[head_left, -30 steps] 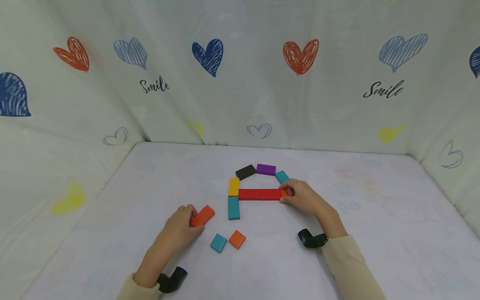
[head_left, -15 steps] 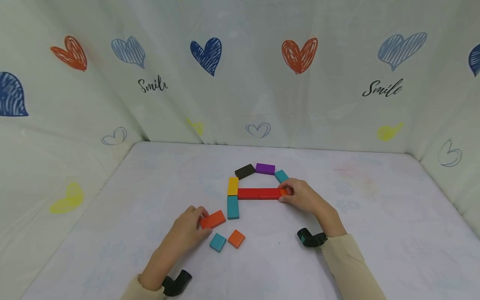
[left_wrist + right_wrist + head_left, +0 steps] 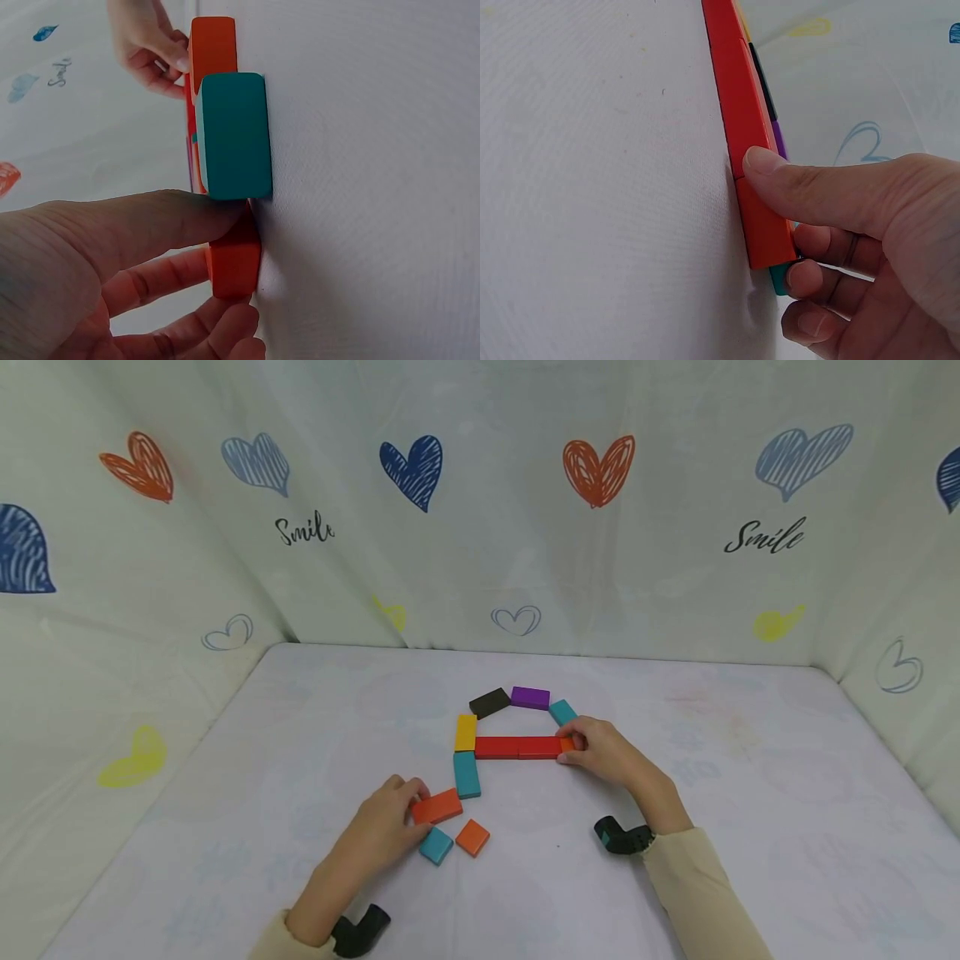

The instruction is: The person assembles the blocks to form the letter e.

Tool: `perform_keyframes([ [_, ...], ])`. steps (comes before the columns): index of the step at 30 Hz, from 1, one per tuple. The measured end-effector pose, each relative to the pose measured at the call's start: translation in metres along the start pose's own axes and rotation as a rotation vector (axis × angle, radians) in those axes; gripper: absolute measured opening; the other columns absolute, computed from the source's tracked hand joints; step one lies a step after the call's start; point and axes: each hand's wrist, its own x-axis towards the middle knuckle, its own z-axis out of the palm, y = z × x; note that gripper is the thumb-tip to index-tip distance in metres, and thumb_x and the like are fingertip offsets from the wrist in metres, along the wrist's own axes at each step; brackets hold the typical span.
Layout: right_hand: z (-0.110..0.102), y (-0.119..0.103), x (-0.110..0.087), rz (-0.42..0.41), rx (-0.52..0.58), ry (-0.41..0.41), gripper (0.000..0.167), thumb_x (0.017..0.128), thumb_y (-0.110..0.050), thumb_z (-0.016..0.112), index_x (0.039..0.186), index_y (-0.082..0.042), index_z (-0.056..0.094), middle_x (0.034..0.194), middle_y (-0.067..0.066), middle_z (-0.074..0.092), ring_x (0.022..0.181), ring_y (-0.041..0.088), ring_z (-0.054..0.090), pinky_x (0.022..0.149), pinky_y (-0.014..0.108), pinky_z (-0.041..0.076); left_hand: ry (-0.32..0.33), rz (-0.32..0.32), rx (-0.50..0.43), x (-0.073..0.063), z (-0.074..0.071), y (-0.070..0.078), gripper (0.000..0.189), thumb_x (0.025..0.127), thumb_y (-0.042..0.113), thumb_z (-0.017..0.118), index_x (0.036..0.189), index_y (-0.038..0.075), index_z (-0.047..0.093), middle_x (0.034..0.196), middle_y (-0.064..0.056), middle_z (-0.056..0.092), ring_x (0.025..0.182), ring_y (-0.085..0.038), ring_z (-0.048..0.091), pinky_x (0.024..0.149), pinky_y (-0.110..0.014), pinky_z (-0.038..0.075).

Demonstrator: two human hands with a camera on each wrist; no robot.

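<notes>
My left hand (image 3: 386,820) pinches an orange-red rectangular block (image 3: 438,807) between thumb and fingers. That block lies slanted, its far right corner right at the near end of a long teal block (image 3: 467,775). The left thumb is close against a small teal block (image 3: 236,139), which partly hides the held one in the left wrist view. My right hand (image 3: 606,752) holds an orange block (image 3: 766,225) at the right end of a row of two red blocks (image 3: 497,747). In the right wrist view its thumb lies over the joint between red and orange.
A yellow block (image 3: 465,732), a dark block (image 3: 490,702), a purple block (image 3: 530,697) and another teal block (image 3: 562,712) arch behind the red row. A small orange block (image 3: 472,837) lies loose in front. A printed curtain (image 3: 480,560) hangs behind the white table (image 3: 712,718).
My left hand has slid the orange-red block rightward to the long teal block, turning it flatter across. The teal block's near end has tilted slightly right. My right hand stays in place.
</notes>
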Motion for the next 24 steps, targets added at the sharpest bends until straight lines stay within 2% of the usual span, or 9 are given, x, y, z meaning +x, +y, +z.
perform_keyframes([
  [5,0.0,0.001,0.0,-0.01,0.001,0.0,0.034,0.082,-0.016,0.071,0.112,-0.001,0.061,0.076,0.005,0.045,0.073,0.016,0.043,0.059,0.025,0.035,-0.012,0.024,0.017,-0.001,0.001,0.003,0.032,0.076,0.016,0.076,0.103,0.012,0.062,0.088,-0.004,0.051,0.075,-0.015,0.047,0.064,-0.024,0.049],
  [15,0.0,0.001,0.001,-0.004,0.001,-0.003,0.034,0.082,-0.016,0.071,0.112,-0.002,0.061,0.076,0.005,0.045,0.074,0.016,0.043,0.06,0.025,0.035,0.016,0.094,0.047,-0.005,0.001,0.008,0.033,0.073,0.019,0.079,0.101,0.014,0.063,0.087,-0.001,0.052,0.075,-0.013,0.047,0.064,-0.024,0.049],
  [20,0.0,0.001,0.001,0.002,-0.004,-0.003,0.035,0.082,-0.016,0.071,0.112,-0.002,0.061,0.077,0.005,0.045,0.075,0.017,0.043,0.06,0.026,0.036,0.004,0.126,0.059,-0.007,-0.002,0.016,0.033,0.072,0.022,0.079,0.101,0.015,0.064,0.087,-0.001,0.053,0.077,-0.013,0.049,0.066,-0.025,0.05],
  [24,0.0,0.001,0.001,-0.002,-0.005,0.0,0.035,0.082,-0.017,0.071,0.112,-0.002,0.061,0.077,0.005,0.046,0.075,0.017,0.043,0.06,0.026,0.036,-0.006,0.184,0.081,-0.006,-0.003,0.026,0.034,0.073,0.025,0.078,0.102,0.014,0.064,0.088,-0.001,0.054,0.078,-0.012,0.049,0.067,-0.026,0.051],
])
